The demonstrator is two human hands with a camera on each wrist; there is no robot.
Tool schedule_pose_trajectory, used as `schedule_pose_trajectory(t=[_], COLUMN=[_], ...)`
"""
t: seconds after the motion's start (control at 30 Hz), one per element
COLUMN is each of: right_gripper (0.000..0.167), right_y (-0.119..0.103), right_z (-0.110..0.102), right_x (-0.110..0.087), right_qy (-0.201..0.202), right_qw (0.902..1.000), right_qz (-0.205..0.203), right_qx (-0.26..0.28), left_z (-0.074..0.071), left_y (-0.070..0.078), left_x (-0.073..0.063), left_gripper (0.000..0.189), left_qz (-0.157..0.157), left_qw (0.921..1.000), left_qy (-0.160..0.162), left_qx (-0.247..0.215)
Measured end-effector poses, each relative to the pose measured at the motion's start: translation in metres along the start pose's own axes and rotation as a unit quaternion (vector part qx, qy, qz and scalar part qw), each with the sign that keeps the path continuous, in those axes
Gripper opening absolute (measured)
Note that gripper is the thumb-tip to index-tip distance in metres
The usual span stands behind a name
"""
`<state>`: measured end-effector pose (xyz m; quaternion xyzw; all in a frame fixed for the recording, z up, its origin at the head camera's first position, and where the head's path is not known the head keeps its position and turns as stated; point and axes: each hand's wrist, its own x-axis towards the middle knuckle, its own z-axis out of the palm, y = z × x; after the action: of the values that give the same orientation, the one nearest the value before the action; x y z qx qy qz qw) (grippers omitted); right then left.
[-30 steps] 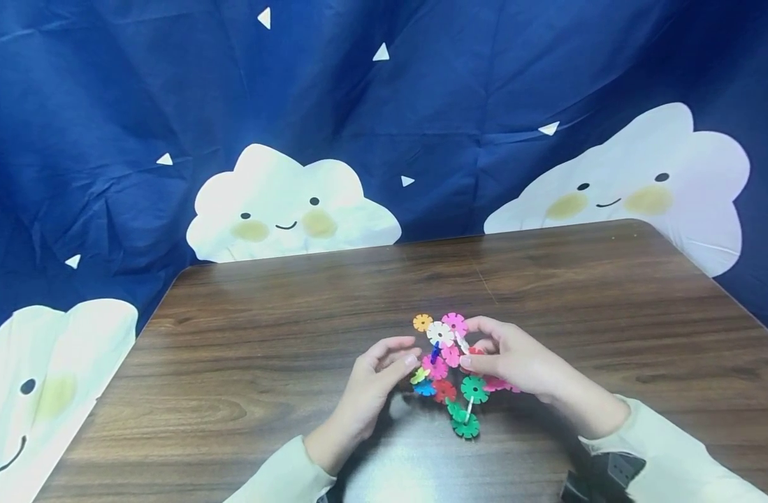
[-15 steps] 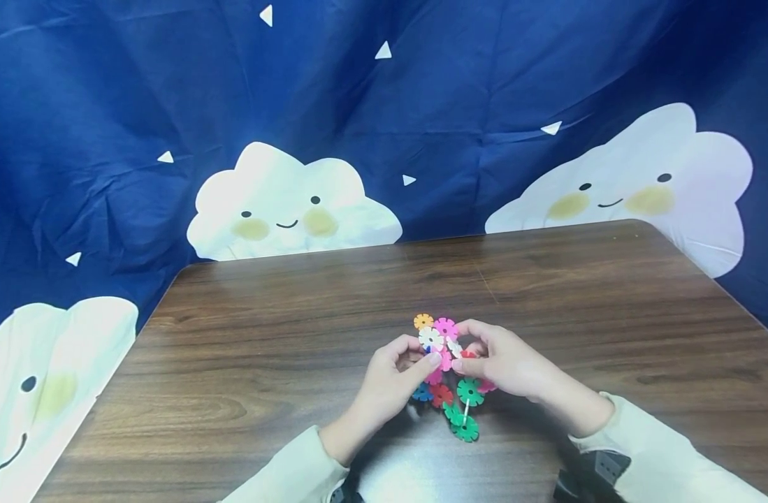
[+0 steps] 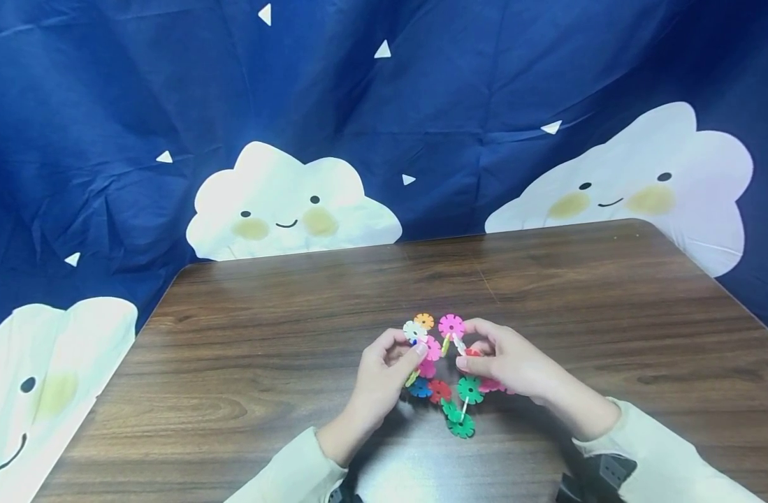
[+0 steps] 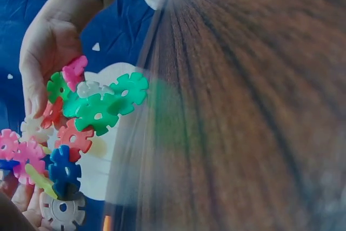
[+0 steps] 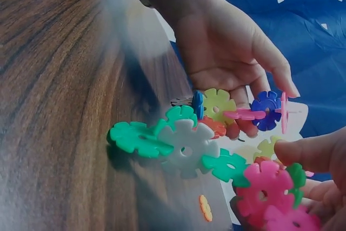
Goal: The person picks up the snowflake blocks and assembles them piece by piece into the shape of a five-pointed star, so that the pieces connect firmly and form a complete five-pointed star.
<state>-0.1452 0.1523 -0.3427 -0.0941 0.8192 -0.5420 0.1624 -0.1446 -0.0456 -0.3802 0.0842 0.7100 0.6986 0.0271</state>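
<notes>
In the head view a chain of interlocking plastic flower discs [image 3: 440, 391], pink, white, red, green, blue and yellow, hangs between both hands over the table. My left hand [image 3: 380, 374] pinches its left end, by a white disc [image 3: 414, 332] and a pink disc [image 3: 430, 348]. My right hand [image 3: 512, 360] pinches the other end, by a red disc partly behind the fingers; a pink disc [image 3: 451, 325] stands above the fingertips. The two ends are apart. Green discs [image 5: 141, 140] hang lowest in the right wrist view. Fingers hide some discs.
A loose orange disc [image 3: 424, 321] lies on the brown wooden table [image 3: 264, 349], just beyond the hands. Behind the table hangs a blue cloth [image 3: 446, 105] printed with white clouds. A dark wrist device [image 3: 600, 475] is at the right sleeve.
My left hand has closed in on the chain and now grips its left end. The ends came close half a second ago, then parted, the white disc shifting left.
</notes>
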Motion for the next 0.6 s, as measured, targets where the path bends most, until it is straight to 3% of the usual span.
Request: schedule_pose_trajectory(t=[0.37, 0.5, 0.6], right_gripper=[0.049, 0.049, 0.047], right_y=[0.003, 0.004, 0.01], right_z=[-0.015, -0.027, -0.033], right_x=[0.003, 0.014, 0.03], right_qy=[-0.05, -0.04, -0.015], right_qw=[0.9986, 0.9985, 0.9995], right_qz=[-0.011, -0.014, -0.021], right_qx=[0.012, 0.035, 0.017], left_z=[-0.002, -0.003, -0.004], left_y=[0.0, 0.001, 0.001], left_x=[-0.002, -0.003, -0.004], left_gripper=[0.022, 0.022, 0.022], left_qz=[-0.019, -0.019, -0.018], left_qw=[0.999, 0.9988, 0.9988], left_qy=[0.021, 0.024, 0.025], left_qx=[-0.035, -0.039, -0.039])
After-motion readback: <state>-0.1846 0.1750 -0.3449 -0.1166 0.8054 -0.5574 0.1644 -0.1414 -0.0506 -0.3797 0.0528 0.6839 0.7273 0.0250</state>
